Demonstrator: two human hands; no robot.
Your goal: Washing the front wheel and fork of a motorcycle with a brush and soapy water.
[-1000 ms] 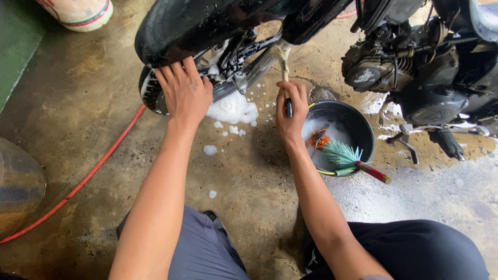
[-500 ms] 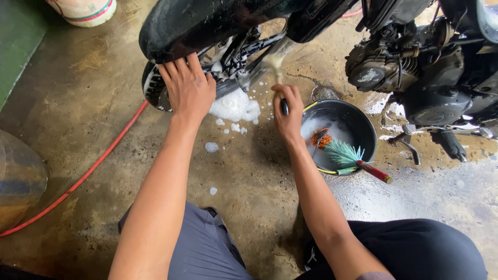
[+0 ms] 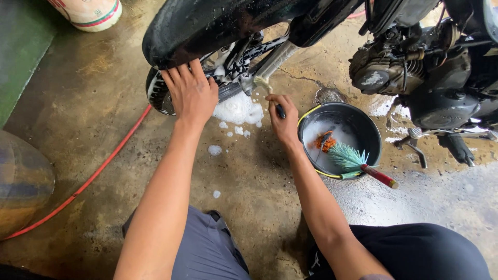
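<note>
Head view: we saw the right hand (image 3: 284, 120) clamped around a small brush (image 3: 270, 91), its bristles against the soapy rear wheel (image 3: 161, 93); the left hand (image 3: 193, 93) lay spread, fingers apart, on that wheel.

- Left hand (image 3: 193, 93): bare, no glove, no ring or watch in view.
- Right hand (image 3: 284, 120): bare, likewise without glove, ring or watch.
- Both forearms bare up to the frame's lower edge; no sleeve shows on either.
- Left leg (image 3: 205, 249): grey trousers, smooth cloth, one seam line running along the thigh, a dark fold near the knee.
- Right leg (image 3: 415, 251): black trousers, plain, a small pale mark on the inner side near the bottom edge.
- Feet hidden.
</note>
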